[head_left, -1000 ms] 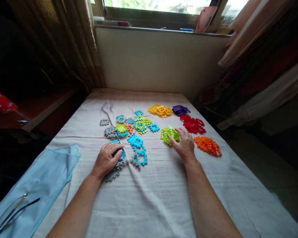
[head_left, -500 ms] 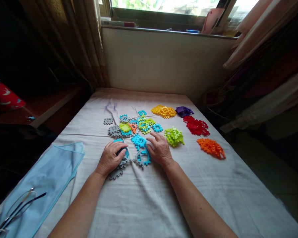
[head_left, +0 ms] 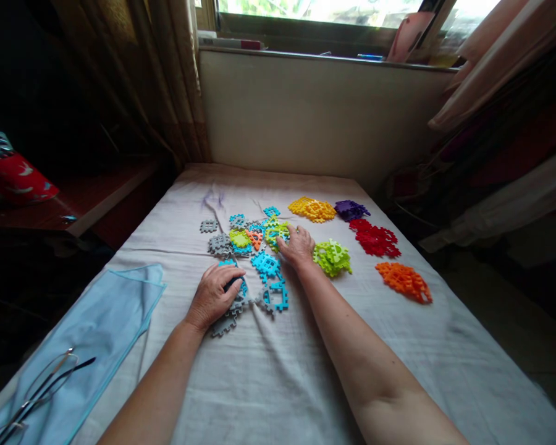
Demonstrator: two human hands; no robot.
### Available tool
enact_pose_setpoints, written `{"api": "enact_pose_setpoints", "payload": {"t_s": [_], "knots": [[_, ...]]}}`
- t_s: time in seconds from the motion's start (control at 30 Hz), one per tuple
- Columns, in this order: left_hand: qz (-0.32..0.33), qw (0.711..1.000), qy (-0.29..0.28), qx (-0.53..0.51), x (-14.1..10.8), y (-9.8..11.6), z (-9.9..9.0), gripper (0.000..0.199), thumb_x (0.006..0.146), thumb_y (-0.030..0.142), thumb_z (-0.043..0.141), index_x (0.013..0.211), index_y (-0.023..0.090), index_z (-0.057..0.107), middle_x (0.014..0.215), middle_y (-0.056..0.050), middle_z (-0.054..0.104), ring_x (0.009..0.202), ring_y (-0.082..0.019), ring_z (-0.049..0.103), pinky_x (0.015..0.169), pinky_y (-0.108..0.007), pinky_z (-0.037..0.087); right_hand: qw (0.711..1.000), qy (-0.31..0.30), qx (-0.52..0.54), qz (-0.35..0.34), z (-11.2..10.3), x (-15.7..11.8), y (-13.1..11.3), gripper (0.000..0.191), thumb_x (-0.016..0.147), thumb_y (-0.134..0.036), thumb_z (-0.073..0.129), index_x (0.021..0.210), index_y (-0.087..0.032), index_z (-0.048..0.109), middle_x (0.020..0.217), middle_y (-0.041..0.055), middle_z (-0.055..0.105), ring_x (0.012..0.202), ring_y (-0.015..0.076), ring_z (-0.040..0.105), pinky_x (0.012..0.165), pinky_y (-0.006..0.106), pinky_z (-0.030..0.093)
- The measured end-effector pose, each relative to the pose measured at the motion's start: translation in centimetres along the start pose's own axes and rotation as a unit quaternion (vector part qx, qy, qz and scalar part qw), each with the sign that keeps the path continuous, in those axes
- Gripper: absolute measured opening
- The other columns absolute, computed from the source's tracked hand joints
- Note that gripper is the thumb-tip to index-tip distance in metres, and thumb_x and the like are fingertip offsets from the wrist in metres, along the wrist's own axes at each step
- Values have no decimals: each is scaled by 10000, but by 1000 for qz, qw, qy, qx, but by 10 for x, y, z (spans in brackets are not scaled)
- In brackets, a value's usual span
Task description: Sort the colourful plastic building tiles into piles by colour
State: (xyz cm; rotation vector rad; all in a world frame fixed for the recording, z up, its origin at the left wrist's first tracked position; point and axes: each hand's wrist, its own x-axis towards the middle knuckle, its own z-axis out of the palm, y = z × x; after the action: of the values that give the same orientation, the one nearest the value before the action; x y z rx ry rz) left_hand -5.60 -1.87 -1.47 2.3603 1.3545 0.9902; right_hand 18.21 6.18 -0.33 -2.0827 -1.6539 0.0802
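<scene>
My left hand rests over blue interlocking pieces, thumb apart from the curved fingers. Grey toothed pieces stick out below it. Farther forward, my right hand reaches to the edge of a mixed cluster, its spread fingertips at yellow-green pieces with blue ones among them. The fingers partly hide what they touch. Between the hands lie stacked blue pieces and a square blue frame beside grey pieces. An orange triangular piece lies in the cluster.
Sorted piles stand to the right: lime green, yellow, purple, red and orange. A light blue cloth with eyeglasses lies at left. The sheet-covered surface meets a wall.
My right hand has moved forward from beside the blue pieces to the yellow-green ones. The left hand stays on its pieces. The whole view has shifted slightly.
</scene>
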Motion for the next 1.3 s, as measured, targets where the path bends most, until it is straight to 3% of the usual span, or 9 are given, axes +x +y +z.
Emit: {"api": "enact_pose_setpoints", "payload": {"t_s": [0.23, 0.37, 0.47, 0.57, 0.67, 0.73, 0.93, 1.1, 1.3], "knots": [[-6, 1000, 9, -12, 1, 0, 0, 238, 902, 329, 517, 1048, 262, 694, 1067, -37, 747, 1016, -212, 674, 1033, -462, 444, 996, -72, 35, -32, -9, -21, -15, 329, 875, -441, 543, 1094, -273, 721, 1206, 68, 689, 1148, 279, 583, 914, 430, 477], [-18, 1000, 17, -12, 0, -1, 1, 240, 899, 327, 520, 1051, 259, 692, 1057, -37, 749, 996, -215, 680, 1040, -466, 439, 981, -104, 156, -38, -11, -34, -5, 282, 872, -372, 513, 1002, -281, 745, 1001, 5, 762, 925, 199, 687, 828, 315, 518], [-26, 999, 30, -11, 0, -2, 2, 236, 896, 324, 525, 1046, 257, 694, 1048, -37, 751, 984, -217, 683, 1033, -466, 446, 978, -89, 188, -24, -11, -28, 4, 279, 872, -346, 488, 949, -276, 747, 889, -7, 766, 824, 182, 697, 782, 290, 524], [-24, 999, 34, -10, -1, -2, 2, 231, 896, 320, 528, 1042, 253, 694, 1046, -35, 752, 983, -216, 685, 1032, -468, 445, 993, -46, 112, -11, -12, -12, 7, 295, 843, -281, 520, 1053, -264, 726, 998, 25, 749, 857, 196, 686, 813, 314, 518], [-21, 999, 33, -7, 0, -2, 1, 227, 894, 310, 531, 1039, 247, 695, 1037, -31, 754, 976, -215, 688, 1037, -474, 441, 997, -42, 24, -67, -11, 1, 2, 457, 785, -243, 606, 1240, -240, 650, 1242, 79, 660, 1047, 242, 627, 897, 350, 498], [-22, 999, 28, -7, 0, -1, 1, 225, 894, 308, 531, 1034, 247, 696, 1038, -31, 754, 979, -215, 687, 1041, -478, 440, 992, -61, -12, -106, -10, 5, -2, 529, 759, -244, 649, 1287, -251, 620, 1303, 84, 619, 1136, 268, 572, 941, 370, 476], [-32, 999, 16, -7, 1, 0, 0, 219, 891, 305, 535, 1034, 262, 696, 1048, -34, 751, 995, -211, 678, 1058, -472, 426, 986, -83, -51, -135, -3, 4, -10, 439, 804, -360, 638, 1239, -304, 649, 1222, 67, 644, 1084, 273, 558, 902, 384, 464], [-23, 1000, 19, -4, 0, 0, 0, 216, 898, 312, 534, 1030, 256, 696, 1042, -34, 752, 992, -215, 680, 1044, -468, 436, 985, -84, -77, -130, -2, 2, -17, 404, 845, -349, 589, 1240, -281, 646, 1186, 90, 643, 1047, 262, 570, 867, 356, 445], [-21, 1000, 19, -10, 1, 2, -1, 212, 901, 305, 529, 1015, 249, 699, 1038, -32, 751, 989, -208, 677, 1028, -451, 446, 990, -66, -76, -102, -20, -12, -14, 443, 846, -323, 578, 1277, -219, 594, 1219, 115, 630, 1078, 262, 546, 879, 348, 403]]}}
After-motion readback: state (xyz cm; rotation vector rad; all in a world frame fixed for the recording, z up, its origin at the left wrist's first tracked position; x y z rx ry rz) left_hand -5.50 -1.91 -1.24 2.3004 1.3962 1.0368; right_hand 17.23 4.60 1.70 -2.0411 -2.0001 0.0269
